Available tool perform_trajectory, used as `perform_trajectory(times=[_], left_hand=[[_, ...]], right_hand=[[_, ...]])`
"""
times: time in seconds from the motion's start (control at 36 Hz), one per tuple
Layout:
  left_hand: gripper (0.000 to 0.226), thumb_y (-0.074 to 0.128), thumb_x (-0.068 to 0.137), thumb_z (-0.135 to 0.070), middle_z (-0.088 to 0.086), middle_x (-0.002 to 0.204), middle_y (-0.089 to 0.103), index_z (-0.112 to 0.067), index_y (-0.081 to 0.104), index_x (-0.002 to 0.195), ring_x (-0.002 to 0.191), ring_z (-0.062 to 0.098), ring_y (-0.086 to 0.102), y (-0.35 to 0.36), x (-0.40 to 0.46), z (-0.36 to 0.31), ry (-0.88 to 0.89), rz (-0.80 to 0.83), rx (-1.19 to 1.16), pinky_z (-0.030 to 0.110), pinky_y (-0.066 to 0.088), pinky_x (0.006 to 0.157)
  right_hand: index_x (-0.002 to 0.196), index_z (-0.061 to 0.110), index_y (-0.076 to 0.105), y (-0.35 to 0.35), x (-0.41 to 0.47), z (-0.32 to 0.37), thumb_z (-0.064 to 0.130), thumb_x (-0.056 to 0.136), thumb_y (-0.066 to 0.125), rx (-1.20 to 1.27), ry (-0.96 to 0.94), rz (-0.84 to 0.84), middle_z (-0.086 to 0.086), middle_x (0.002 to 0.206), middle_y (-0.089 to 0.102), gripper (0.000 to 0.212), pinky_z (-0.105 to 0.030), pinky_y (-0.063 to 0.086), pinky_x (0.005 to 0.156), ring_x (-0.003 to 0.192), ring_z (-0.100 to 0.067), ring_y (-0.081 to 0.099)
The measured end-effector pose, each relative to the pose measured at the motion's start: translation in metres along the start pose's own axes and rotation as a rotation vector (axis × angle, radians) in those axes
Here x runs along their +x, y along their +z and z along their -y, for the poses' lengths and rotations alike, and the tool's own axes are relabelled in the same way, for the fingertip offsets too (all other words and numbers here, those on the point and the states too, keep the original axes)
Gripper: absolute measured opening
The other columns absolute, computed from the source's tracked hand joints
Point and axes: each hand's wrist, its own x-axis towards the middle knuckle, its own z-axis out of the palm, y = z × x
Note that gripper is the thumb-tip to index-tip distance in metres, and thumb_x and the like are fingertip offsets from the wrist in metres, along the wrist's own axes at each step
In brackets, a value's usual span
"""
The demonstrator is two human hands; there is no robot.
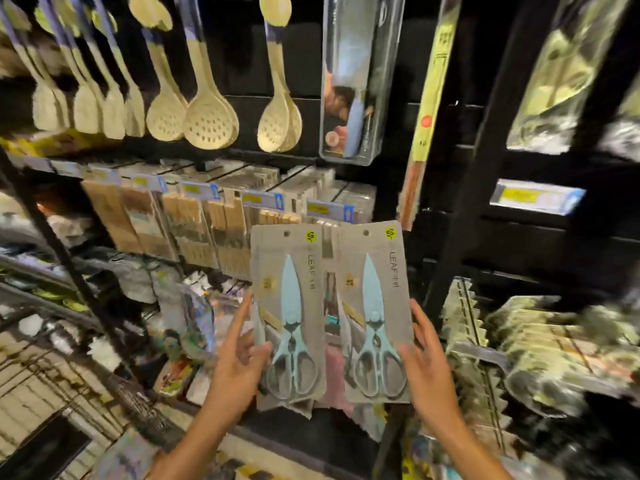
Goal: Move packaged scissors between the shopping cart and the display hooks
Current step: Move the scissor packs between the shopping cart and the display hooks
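Scene: A shopper stands close to a dark store rack, holding up two packs of scissors side by side.
Left pack [289, 317]: upright in front of the rack, its hang hole at the top still free of any hook.
Right pack [375, 313]: just beside the first, equally upright, also unhung.
Left hand [239, 358]: grasping the left pack at its lower left edge, thumb on the front, fingers behind.
Right hand [427, 362]: grasping the right pack at its lower right edge, thumb across the front by the handles.
Arms: both forearms rise from the near edge, wrists bent slightly inward, packs raised toward the far display.
Progress: seemingly midway; both packs are in hand and near the rack, neither on a hook. Hanging them appears to be what is left.
Cart: not clearly made out.
Surroundings: pale slotted spoons [211, 119] hang far above left; price tags [263, 198] line the row behind.
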Motion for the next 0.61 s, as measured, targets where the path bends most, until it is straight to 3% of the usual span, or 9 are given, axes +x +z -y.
perform_trajectory(times=[0.03, 0.08, 0.19, 0.28, 0.36, 0.47, 0.53, 0.61], left_hand=[[0.076, 0.062, 0.096, -0.013, -0.007, 0.149, 0.053, -0.055, 0.027, 0.149, 0.121, 0.030, 0.061, 0.006, 0.000, 0.000, 0.001, 0.027, -0.025, 0.015, 0.053, 0.087], [0.077, 0.064, 0.096, -0.014, -0.013, 0.154, 0.045, -0.060, 0.027, 0.147, 0.131, 0.017, 0.056, 0.020, 0.000, -0.006, 0.013, 0.094, -0.072, 0.024, 0.052, 0.099], [0.081, 0.063, 0.096, -0.004, -0.036, 0.134, 0.055, -0.069, 0.035, 0.137, 0.117, -0.008, 0.060, 0.056, -0.002, -0.020, 0.024, 0.156, -0.151, 0.010, 0.052, 0.083], [0.083, 0.061, 0.096, -0.002, -0.024, 0.143, 0.052, -0.065, 0.033, 0.142, 0.119, 0.004, 0.062, 0.087, -0.006, -0.032, 0.039, 0.228, -0.185, 0.011, 0.053, 0.082], [0.082, 0.061, 0.094, 0.002, -0.028, 0.134, 0.059, -0.052, 0.031, 0.149, 0.116, 0.016, 0.066, 0.118, -0.008, -0.041, 0.044, 0.298, -0.221, 0.020, 0.057, 0.085], [0.079, 0.061, 0.095, -0.007, -0.018, 0.153, 0.044, -0.058, 0.030, 0.147, 0.130, 0.010, 0.056, 0.161, -0.020, -0.061, 0.099, 0.377, -0.240, 0.031, 0.052, 0.102], [0.079, 0.061, 0.095, -0.009, -0.020, 0.152, 0.045, -0.058, 0.029, 0.147, 0.129, 0.008, 0.057, 0.182, -0.027, -0.071, 0.114, 0.405, -0.246, 0.027, 0.053, 0.100], [0.080, 0.060, 0.095, -0.002, -0.007, 0.145, 0.056, -0.055, 0.030, 0.148, 0.122, 0.013, 0.063, 0.216, -0.039, -0.084, 0.098, 0.432, -0.251, 0.036, 0.054, 0.100]], right_hand=[[0.151, 0.039, 0.033, -0.007, -0.009, 0.003, 0.008, 0.102, 0.050, -0.009, 0.001, -0.035, 0.027, 0.144, 0.050, 0.061, -0.026, 0.055, 0.097, 0.125, 0.000, 0.058], [0.149, 0.041, 0.033, -0.021, -0.026, 0.009, 0.007, 0.102, 0.050, -0.060, -0.012, -0.109, 0.034, 0.140, 0.050, 0.060, -0.021, 0.054, 0.095, 0.122, 0.006, 0.057], [0.148, 0.037, 0.033, -0.055, -0.054, 0.024, 0.002, 0.101, 0.050, -0.101, -0.007, -0.232, 0.026, 0.143, 0.044, 0.061, -0.008, 0.052, 0.084, 0.113, 0.019, 0.056], [0.150, 0.035, 0.033, -0.083, -0.074, 0.034, 0.005, 0.102, 0.050, -0.130, -0.021, -0.304, 0.022, 0.147, 0.043, 0.060, -0.013, 0.052, 0.089, 0.120, 0.014, 0.054], [0.149, 0.039, 0.035, -0.111, -0.093, 0.044, 0.007, 0.101, 0.053, -0.157, -0.022, -0.399, 0.017, 0.146, 0.048, 0.060, -0.022, 0.056, 0.091, 0.121, 0.002, 0.060], [0.148, 0.034, 0.034, -0.149, -0.114, 0.058, 0.004, 0.101, 0.051, -0.158, -0.040, -0.477, 0.020, 0.141, 0.048, 0.059, -0.014, 0.055, 0.082, 0.110, 0.012, 0.062], [0.150, 0.034, 0.034, -0.171, -0.123, 0.063, 0.005, 0.101, 0.053, -0.157, -0.044, -0.506, 0.020, 0.144, 0.046, 0.060, -0.015, 0.055, 0.085, 0.113, 0.013, 0.059], [0.150, 0.036, 0.035, -0.205, -0.136, 0.065, 0.007, 0.100, 0.054, -0.138, -0.059, -0.548, 0.022, 0.143, 0.050, 0.060, -0.022, 0.056, 0.093, 0.118, 0.006, 0.059]])
